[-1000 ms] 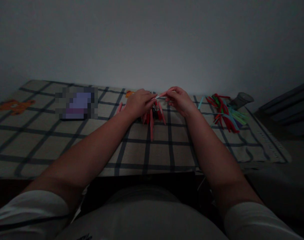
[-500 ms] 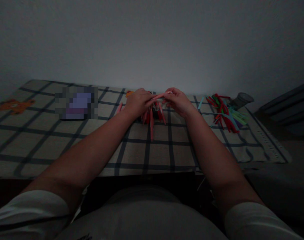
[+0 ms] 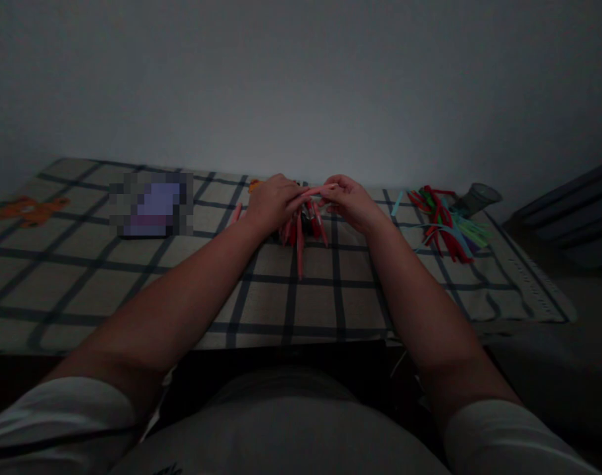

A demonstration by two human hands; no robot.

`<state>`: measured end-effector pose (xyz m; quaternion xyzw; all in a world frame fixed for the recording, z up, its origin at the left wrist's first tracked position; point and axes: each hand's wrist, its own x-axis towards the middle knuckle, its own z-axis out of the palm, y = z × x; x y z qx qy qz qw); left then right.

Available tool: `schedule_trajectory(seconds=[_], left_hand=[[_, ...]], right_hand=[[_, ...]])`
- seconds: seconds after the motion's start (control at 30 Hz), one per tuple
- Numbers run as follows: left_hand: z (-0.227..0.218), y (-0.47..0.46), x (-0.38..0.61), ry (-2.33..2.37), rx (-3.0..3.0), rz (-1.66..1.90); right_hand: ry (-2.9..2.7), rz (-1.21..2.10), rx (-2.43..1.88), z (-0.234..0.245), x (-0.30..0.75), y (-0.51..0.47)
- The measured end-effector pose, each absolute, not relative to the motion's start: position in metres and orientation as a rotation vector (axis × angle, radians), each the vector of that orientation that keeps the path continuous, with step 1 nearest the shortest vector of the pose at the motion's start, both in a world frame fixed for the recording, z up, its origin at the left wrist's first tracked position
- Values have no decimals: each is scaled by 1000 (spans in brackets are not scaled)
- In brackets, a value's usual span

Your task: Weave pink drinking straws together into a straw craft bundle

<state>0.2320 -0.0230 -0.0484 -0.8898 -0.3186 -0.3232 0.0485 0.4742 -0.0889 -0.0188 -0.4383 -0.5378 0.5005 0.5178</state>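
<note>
The scene is dim. My left hand and my right hand meet at the far middle of a checked tablecloth. Between their fingertips they pinch a thin pink strip. Just below the hands lies a small heap of red and pink strips; one long pink strip points toward me. What the fingers do to the strip is too dark and small to tell.
A second pile of red, green and blue strips lies at the far right, next to a grey jar on its side. A blurred purple rectangle sits far left of the hands. An orange shape is at the left edge.
My right hand has drawn a little closer to the left hand. The pink strip between them now lies flatter and shorter. Both arms stay in place.
</note>
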Motion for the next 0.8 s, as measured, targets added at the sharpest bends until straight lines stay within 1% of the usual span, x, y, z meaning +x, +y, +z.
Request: schedule_trajectory(seconds=[0.27, 0.63, 0.8], left_hand=[[-46, -26, 231, -945, -2704, -965], [-55, -14, 231, -754, -2640, -1083], [-55, -14, 232, -751, -2641, -1091]], right_hand=[[-1329, 1117, -1087, -19, 473, -91], [-1343, 1133, -1126, -22, 479, -84], [-1403, 1113, -1105, -24, 478, -84]])
